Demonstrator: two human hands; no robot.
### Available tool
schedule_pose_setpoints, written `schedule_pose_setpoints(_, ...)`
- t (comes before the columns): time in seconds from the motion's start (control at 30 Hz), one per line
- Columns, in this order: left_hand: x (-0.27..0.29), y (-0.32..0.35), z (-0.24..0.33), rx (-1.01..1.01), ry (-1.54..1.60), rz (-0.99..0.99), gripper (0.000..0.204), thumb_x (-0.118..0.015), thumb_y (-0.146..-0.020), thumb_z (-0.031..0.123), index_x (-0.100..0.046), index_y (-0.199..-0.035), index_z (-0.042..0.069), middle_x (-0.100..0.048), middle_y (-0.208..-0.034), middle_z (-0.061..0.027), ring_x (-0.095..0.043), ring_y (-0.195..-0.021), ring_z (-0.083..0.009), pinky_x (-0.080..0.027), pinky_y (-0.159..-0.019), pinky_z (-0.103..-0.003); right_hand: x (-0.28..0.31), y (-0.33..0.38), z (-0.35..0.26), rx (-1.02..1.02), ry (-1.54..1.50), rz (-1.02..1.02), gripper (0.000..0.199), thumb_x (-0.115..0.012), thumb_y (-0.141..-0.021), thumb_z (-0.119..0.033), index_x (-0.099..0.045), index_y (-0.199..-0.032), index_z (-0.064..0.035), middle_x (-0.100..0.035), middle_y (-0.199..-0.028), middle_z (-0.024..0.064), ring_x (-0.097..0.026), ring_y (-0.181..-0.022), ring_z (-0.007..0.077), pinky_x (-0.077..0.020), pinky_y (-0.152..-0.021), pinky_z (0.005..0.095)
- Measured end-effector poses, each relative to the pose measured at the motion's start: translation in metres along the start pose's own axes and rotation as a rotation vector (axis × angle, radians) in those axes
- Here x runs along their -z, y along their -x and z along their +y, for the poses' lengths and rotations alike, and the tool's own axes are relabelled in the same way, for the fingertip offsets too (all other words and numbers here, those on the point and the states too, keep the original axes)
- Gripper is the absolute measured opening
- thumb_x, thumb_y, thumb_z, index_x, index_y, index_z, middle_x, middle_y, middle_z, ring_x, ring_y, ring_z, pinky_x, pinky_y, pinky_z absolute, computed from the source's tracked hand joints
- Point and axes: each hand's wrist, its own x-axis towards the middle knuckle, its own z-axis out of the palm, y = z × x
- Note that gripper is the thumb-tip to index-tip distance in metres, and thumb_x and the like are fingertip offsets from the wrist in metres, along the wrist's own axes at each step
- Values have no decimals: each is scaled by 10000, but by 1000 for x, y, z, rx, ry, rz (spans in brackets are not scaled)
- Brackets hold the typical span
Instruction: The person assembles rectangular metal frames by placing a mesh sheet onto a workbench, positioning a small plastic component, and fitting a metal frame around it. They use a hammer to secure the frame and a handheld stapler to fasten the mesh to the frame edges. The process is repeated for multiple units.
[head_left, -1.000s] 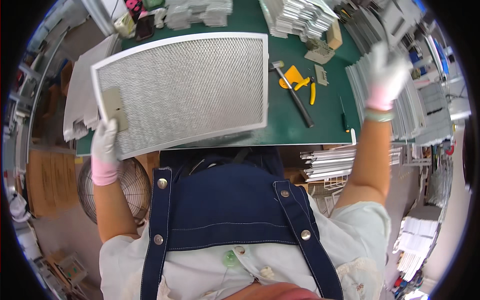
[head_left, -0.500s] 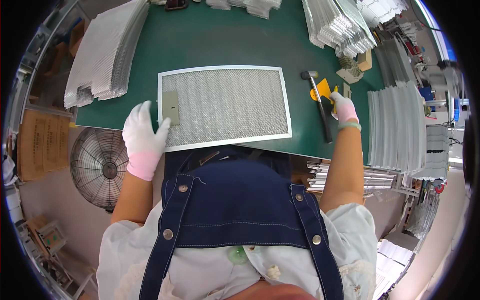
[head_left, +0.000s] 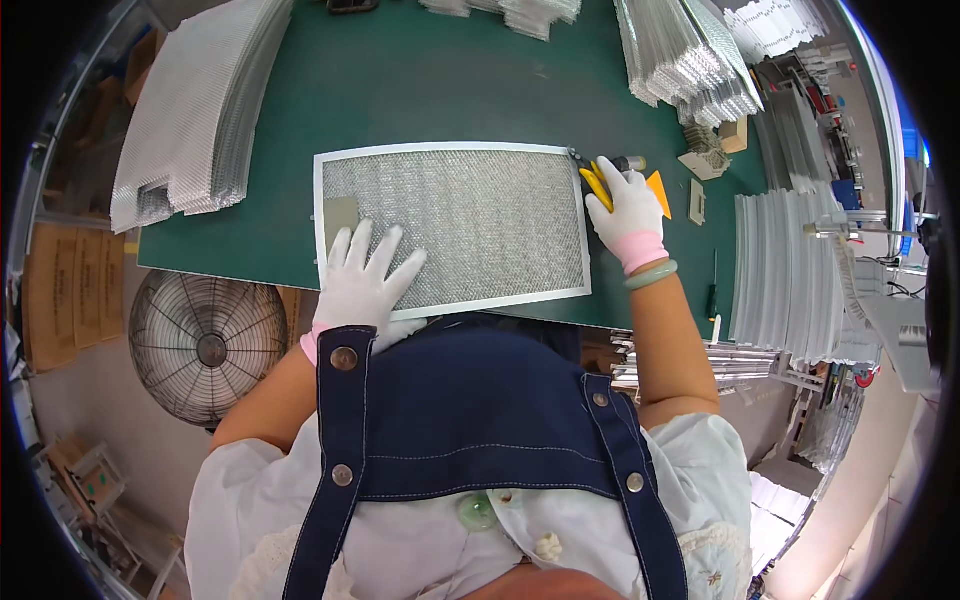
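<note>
We are pressing our left hand [head_left: 365, 280], fingers spread flat, on the near left corner of the mesh filter panel [head_left: 455, 228], lying flat on the green tabletop [head_left: 400, 80], long axis running left-right. Farther right, our right hand [head_left: 628, 205] is closing around a yellow-handled tool [head_left: 597, 183].

Yellow-handled tool [head_left: 598, 185] mostly hidden under the gloved right hand [head_left: 627, 205], its kind unclear, lower corner of the mesh filter panel [head_left: 455, 225] covered by the left hand [head_left: 365, 280], stacked mesh sheets [head_left: 195, 110] cut off at the top edge, table's near edge behind the apron.
</note>
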Motion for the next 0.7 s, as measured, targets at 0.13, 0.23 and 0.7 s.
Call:
schedule_pose_setpoints(0.13,-4,0,-1,0,10,20,804,-832,-627,453,-552,-1332,188,-452,-1419,-168,-371,-1322,-455,-274,-1088,-619,4,-4,4,77,149,-18,617,-658,-837,-339,-506,-1429,-256,-611,-1130,160,-637,-990,329,-525,-853,451)
schedule_pose_setpoints(0.23,-6,0,-2,0,8,13,802,-834,-629,447,-554,-1327,170,-457,-1411,-173,-369,-1327,-456,-285,-1087,-615,15,-5,-8,14,112,-119,635,-652,-839,-325,-501,-1440,-187,-600,-1137,211,-627,-1009,379,-508,-896,451)
schedule_pose_setpoints(0.7,34,-89,-83,241,-84,-117,609,-677,-824,457,-578,-1281,66,-622,-1159,-159,-591,-1099,-341,-490,-926,-462,-11,17,-43,-312,-40,-206,737,-555,-897,-479,-333,-1531,-175,-550,-1212,252,-622,-1075,396,-521,-907,479)
